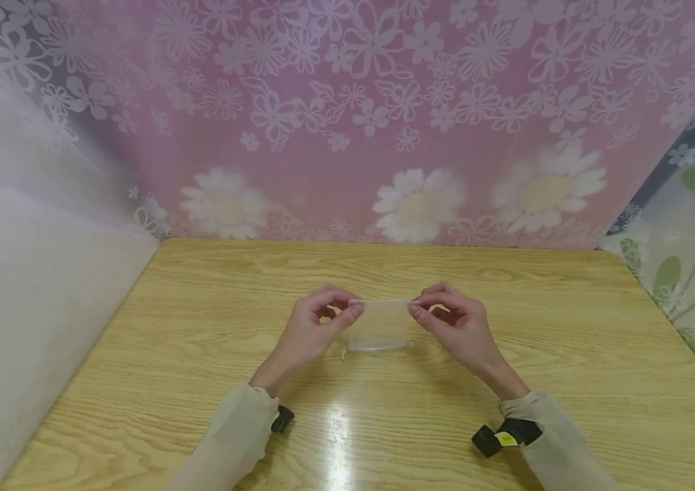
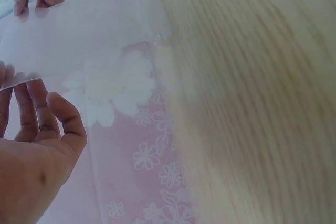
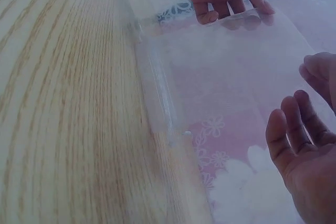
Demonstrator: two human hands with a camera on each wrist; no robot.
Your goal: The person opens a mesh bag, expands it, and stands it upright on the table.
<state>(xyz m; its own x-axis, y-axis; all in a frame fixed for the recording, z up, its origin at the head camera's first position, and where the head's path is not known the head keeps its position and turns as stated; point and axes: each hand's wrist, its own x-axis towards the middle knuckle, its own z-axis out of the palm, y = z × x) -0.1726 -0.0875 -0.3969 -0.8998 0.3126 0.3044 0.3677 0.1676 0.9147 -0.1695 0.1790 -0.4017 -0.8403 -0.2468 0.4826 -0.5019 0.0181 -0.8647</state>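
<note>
A small see-through drawstring pouch (image 1: pixel 378 324) is stretched flat between both hands above the table. My left hand (image 1: pixel 316 320) pinches its upper left corner between thumb and fingers. The upper right corner is pinched by my right hand (image 1: pixel 454 324) in the same manner. Along the pouch's lower edge runs a whitish band with a short loose end at the left. In the right wrist view the pouch (image 3: pixel 226 66) spans from one hand to the other, and the pink cloth shows through it. No contents are visible inside.
The wood-grain table (image 1: pixel 200 423) lies below the hands. A pink flowered cloth (image 1: pixel 322 150) hangs behind its far edge, a whitish one (image 1: pixel 34 239) at the left, and a leaf-patterned one (image 1: pixel 691 273) at the right. Black straps with cameras (image 1: pixel 497 436) sit on the wrists.
</note>
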